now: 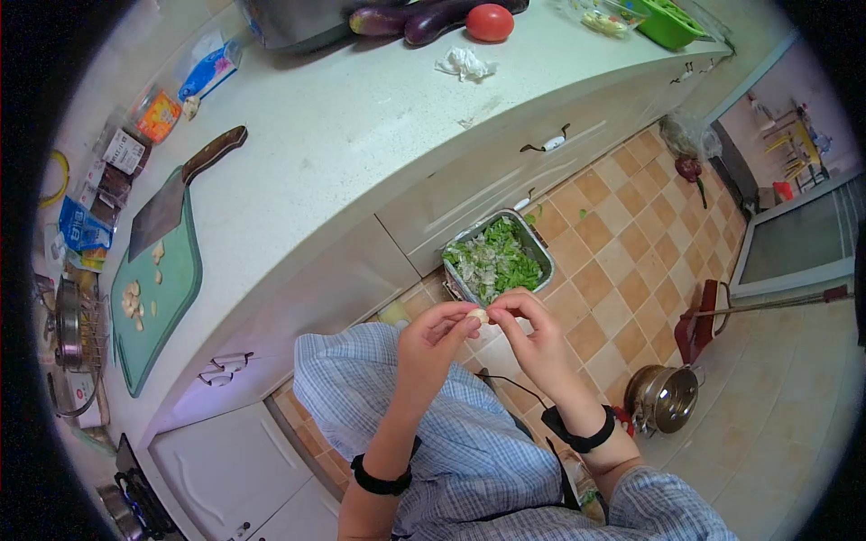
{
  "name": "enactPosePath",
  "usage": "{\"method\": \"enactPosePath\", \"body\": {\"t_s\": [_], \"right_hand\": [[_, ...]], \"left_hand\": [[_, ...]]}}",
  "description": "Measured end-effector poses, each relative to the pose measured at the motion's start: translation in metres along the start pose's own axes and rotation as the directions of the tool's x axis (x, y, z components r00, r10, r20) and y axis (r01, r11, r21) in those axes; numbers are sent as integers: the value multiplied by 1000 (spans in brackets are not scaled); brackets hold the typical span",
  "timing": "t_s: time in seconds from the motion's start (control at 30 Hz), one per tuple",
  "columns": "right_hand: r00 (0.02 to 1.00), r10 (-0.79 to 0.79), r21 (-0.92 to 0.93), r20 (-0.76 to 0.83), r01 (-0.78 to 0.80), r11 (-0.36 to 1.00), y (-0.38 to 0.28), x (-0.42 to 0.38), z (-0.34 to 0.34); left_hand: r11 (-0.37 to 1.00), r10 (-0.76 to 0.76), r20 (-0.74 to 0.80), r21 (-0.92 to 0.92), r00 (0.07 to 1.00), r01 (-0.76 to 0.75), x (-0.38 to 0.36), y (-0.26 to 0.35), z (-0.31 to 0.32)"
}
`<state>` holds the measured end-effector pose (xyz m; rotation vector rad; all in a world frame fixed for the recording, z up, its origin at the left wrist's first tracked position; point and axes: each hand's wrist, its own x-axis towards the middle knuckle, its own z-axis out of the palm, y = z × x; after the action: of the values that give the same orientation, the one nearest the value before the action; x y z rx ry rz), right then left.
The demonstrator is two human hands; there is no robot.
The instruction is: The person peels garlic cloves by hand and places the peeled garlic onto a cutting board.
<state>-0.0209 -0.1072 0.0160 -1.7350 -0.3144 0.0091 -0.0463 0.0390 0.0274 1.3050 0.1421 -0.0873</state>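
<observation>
A small pale garlic clove (480, 316) is pinched between the fingertips of both hands, above the floor. My left hand (435, 341) holds it from the left, and my right hand (528, 332) touches it from the right. Just beyond the hands, a bin (547, 256) on the floor holds green leaves and pale scraps. On the counter at the left lies a green cutting board (170, 311) with several peeled garlic cloves (133, 300). A knife (162, 212) rests with its wide blade over the board's upper part.
The white counter (307, 135) curves around the left and top. On it are eggplants (442, 20), a tomato (490, 22), crumpled tissue (465, 63), a green basket (669, 25) and jars. A lidded pot (666, 398) stands on the floor at the right.
</observation>
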Motion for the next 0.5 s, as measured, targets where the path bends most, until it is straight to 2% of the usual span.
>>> {"method": "enactPosePath", "body": {"t_s": [0.1,0.33,0.43,0.5], "right_hand": [[998,-31,-17,-54,30,999,5,-1,5],[998,-23,-5,-60,23,1000,7,1,6],[998,3,22,-63,-2,1000,8,1,6],[996,67,109,-66,-59,992,9,1,7]], "left_hand": [[1000,-15,0,9,1000,15,-1,2,1],[998,-56,40,-10,998,56,-1,1,-1],[997,-73,52,-8,996,73,-1,1,-1],[996,-83,52,-10,995,83,0,-1,-1]]}}
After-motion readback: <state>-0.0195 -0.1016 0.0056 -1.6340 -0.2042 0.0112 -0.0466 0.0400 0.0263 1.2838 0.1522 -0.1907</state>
